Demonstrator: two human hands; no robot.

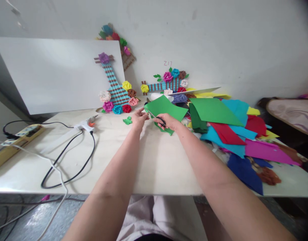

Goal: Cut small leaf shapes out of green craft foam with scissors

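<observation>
In the middle of the table my right hand point(169, 122) grips black-handled scissors point(161, 121), with the blades pointing up and left along a green sheet point(166, 106) of foam or felt. At the sheet's left corner my left hand point(140, 117) has its fingers pinched, apparently on the green edge near the blade tips. The exact contact is too small to see. Small cut green pieces point(128, 120) lie on the table to the left of my left hand. A narrow green strip hangs beneath the scissors.
A flower-trimmed guitar craft point(116, 87) leans on a white board point(61, 73). Another decorated guitar point(164, 86) rests at the wall. Colored sheets point(216, 112) pile up at right. A glue gun point(85, 126), its black cord and a power strip point(18, 140) are at left.
</observation>
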